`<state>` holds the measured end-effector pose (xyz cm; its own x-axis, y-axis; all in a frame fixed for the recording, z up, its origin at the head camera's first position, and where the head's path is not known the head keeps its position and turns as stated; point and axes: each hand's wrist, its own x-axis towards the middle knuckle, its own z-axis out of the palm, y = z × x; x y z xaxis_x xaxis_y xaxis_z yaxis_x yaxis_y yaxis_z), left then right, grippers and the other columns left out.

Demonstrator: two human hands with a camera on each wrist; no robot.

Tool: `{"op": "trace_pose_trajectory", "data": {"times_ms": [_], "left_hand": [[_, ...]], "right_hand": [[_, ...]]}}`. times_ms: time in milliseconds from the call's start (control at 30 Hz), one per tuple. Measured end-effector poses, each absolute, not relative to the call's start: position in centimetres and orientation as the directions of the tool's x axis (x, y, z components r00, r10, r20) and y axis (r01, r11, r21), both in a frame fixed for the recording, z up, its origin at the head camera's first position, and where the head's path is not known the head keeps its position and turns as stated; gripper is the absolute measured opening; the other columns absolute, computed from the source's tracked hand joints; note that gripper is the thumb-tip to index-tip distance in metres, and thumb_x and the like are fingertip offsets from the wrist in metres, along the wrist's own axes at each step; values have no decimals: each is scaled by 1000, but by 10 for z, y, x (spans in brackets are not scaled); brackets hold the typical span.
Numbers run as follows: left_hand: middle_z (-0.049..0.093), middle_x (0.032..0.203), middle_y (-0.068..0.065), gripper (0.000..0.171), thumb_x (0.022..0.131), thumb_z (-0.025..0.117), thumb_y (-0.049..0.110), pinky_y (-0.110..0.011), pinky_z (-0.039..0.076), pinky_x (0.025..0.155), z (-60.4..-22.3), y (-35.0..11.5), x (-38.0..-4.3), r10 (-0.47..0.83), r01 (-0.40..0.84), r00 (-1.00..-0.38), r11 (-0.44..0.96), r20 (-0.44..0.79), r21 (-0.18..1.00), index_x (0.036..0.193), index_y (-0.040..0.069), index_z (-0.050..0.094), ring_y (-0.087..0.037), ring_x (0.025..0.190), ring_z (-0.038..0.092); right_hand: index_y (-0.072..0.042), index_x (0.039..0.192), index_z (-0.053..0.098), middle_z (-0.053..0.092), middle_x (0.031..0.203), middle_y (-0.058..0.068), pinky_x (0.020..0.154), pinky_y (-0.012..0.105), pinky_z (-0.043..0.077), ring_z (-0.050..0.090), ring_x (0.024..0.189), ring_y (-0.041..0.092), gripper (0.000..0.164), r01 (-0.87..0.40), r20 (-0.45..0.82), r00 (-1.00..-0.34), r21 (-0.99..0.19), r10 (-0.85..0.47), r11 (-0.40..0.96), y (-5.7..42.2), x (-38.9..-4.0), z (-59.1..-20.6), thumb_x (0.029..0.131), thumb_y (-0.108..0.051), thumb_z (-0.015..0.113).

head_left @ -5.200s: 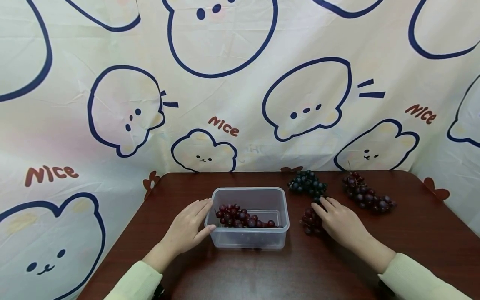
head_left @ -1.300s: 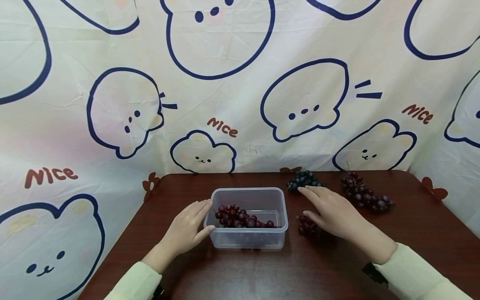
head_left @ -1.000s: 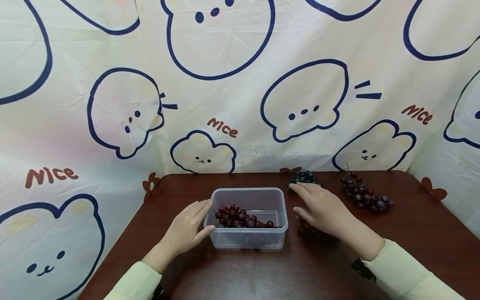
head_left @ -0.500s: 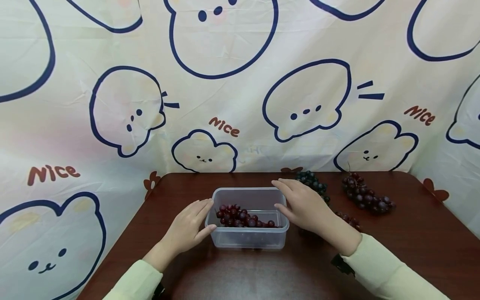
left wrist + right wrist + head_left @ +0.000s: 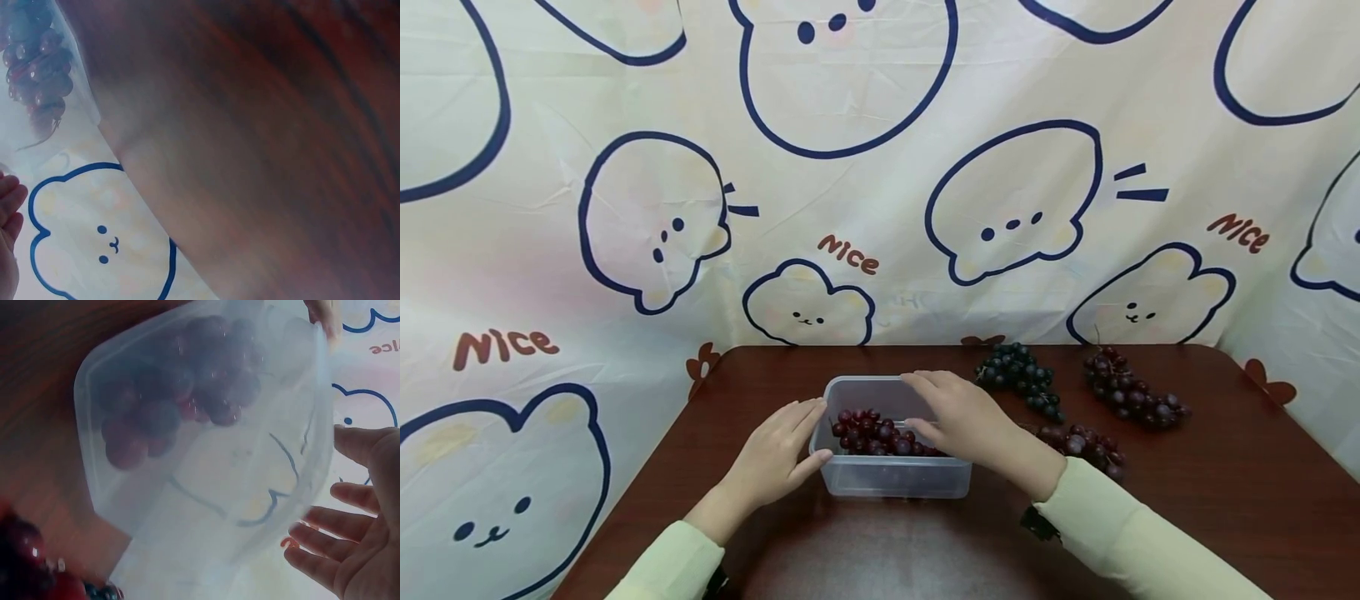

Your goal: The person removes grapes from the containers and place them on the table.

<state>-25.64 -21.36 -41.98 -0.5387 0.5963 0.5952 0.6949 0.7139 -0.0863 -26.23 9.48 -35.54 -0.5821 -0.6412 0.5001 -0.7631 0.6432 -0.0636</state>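
Note:
A translucent plastic box [image 5: 895, 479] stands on the table, with a bunch of dark red grapes [image 5: 872, 435] lying along its left and middle. My left hand [image 5: 775, 454] rests against the box's left wall, fingers straight, thumb near the front rim. Over the right part of the box is my right hand [image 5: 966, 421], its fingers extended and nothing in them. The right wrist view shows those spread fingers [image 5: 331, 525] beside the box rim, with the grapes visible through the wall. Part of the box's right side is hidden behind the right hand.
Right of the box lies another red bunch [image 5: 1086, 444], partly behind the right forearm. Behind it are a dark green-black bunch [image 5: 1018, 375] and a long dark red-purple bunch [image 5: 1131, 387]. A printed cloth [image 5: 895, 208] hangs along the table's [image 5: 880, 550] back edge.
My right hand has left the grapes at the right and moved left over the box, uncovering the green-black bunch. My left hand has stayed at the box's left side.

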Motion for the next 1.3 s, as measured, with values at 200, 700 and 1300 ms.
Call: {"op": "trace_pose_trajectory", "data": {"times_ms": [200,700,1300], "left_hand": [[59,128,-20,80,101,25,60,-50,43,100,-420,-214,-256,593,693,-538,716,598,-86,129,-7,58,-33,117,56],[59,128,-19,78,101,27,60,-49,43,101,-420,-213,-255,590,686,-550,723,592,-83,129,-6,58,-32,117,57],[59,129,-19,79,100,27,60,-49,43,101,-419,-213,-255,592,690,-554,720,586,-76,129,-6,58,-32,117,57]], "right_hand": [[-7,138,51,58,132,12,93,42,50,59,115,26,58,-718,360,-684,-179,-635,673,79,-264,-360,92,-37,68],[-3,136,54,63,124,13,89,44,52,63,109,25,61,-540,86,-826,-410,-558,736,53,-275,-371,90,-41,69],[1,138,50,57,132,16,94,46,49,57,117,29,79,-343,-206,-859,-447,-468,826,31,-290,-376,85,-53,70]]}}
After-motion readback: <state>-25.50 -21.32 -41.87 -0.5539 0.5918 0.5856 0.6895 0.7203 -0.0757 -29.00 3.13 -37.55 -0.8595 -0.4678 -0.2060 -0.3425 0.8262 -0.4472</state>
